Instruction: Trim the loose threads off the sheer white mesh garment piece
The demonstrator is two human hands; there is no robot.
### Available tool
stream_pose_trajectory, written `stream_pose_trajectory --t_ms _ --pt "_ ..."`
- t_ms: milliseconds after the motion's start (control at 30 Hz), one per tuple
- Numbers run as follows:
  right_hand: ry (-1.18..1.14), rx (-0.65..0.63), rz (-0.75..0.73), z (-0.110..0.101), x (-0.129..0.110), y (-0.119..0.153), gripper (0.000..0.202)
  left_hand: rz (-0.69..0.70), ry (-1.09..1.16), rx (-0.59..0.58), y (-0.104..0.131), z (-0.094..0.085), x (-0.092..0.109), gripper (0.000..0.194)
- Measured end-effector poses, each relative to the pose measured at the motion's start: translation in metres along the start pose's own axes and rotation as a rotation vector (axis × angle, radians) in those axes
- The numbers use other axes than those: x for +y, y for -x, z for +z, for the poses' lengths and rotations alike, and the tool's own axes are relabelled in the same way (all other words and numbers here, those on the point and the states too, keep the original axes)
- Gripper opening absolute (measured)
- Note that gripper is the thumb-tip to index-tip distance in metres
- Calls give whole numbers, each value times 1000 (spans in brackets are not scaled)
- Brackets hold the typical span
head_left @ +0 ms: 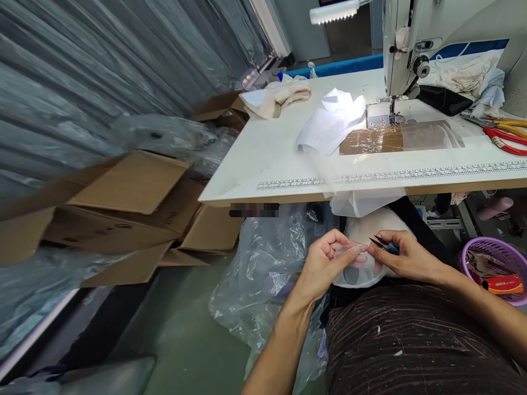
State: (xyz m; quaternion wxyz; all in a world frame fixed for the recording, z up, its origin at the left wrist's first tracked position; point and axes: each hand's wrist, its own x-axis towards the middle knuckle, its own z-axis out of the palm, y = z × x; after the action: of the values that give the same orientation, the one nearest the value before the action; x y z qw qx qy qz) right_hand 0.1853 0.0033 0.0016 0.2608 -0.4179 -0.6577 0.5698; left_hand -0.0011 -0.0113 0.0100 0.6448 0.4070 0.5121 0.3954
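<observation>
Over my lap, my left hand (329, 260) pinches the edge of a sheer white fabric (357, 278) between thumb and fingers. My right hand (405, 255) is closed around small thread snips (386, 245) with dark blades and a blue part, the blades pointing left. Its thumb and fingertip also meet the fabric edge, right beside my left fingertips. The pale fabric hangs from the table's front edge down to my lap. Beyond my hands stands a sewing machine (397, 55), its needle area lit by a lamp (334, 12).
White cloth pieces (333, 123) lie on the sewing table (280, 159), left of the needle. Red-handled scissors (504, 140) rest at the right. Open cardboard boxes (132, 181) and clear plastic bags (255, 274) are at the left. A purple basket (467, 258) stands at the lower right.
</observation>
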Motion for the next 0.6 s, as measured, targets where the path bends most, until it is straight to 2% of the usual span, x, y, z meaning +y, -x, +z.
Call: stream_pose_trajectory --t_ms 133,367,500,600 --pt "190 97 -58 -2 6 4 40 -43 20 18 1 3 2 50" --pt "491 77 -157 1 19 5 46 -48 -50 41 1 6 5 55" --pt "555 98 -189 1 22 5 45 -36 -97 69 0 6 4 55" --pt "519 123 -166 -2 20 5 44 -43 -137 67 0 6 3 54"
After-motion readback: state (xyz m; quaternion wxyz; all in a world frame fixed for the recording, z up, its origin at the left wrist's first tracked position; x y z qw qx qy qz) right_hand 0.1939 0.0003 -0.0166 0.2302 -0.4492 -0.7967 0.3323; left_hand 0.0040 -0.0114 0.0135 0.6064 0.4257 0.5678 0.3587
